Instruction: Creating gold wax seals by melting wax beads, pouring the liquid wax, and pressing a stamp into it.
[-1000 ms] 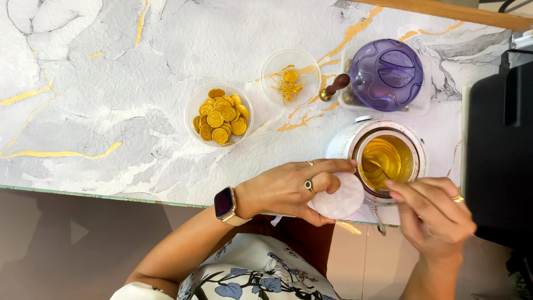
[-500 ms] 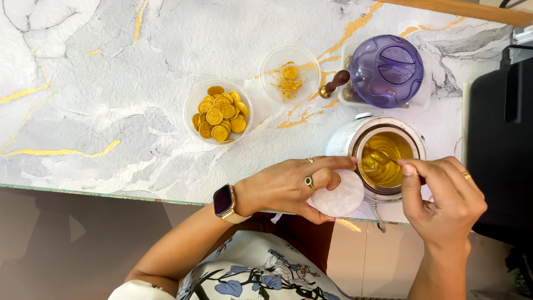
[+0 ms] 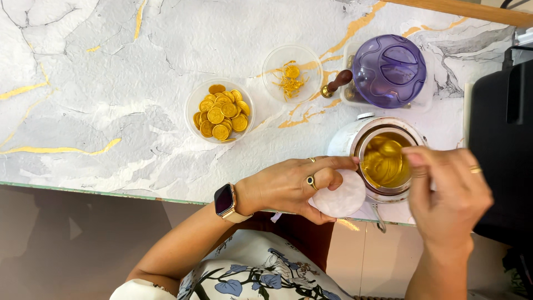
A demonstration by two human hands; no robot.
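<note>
My left hand (image 3: pixel 297 186) rests at the table's near edge and holds a round white pad (image 3: pixel 341 197) between thumb and fingers. Just right of it stands a white melting pot (image 3: pixel 347 141) filled with liquid gold wax (image 3: pixel 386 161). My right hand (image 3: pixel 447 194) hovers over the pot's right side with its fingers pinched on a thin tool that reaches into the wax; the tool itself is mostly hidden.
A clear cup of gold wax seals (image 3: pixel 220 111) sits mid-table, a second clear cup with gold scraps (image 3: pixel 291 75) behind it. A wooden-handled stamp (image 3: pixel 336 83) lies beside a purple dome lid (image 3: pixel 390 69). A black device (image 3: pixel 502 144) stands at the right.
My right hand has shifted from the pot's near side to its right side, still dipping into the wax. My left hand and the white pad have stayed put.
</note>
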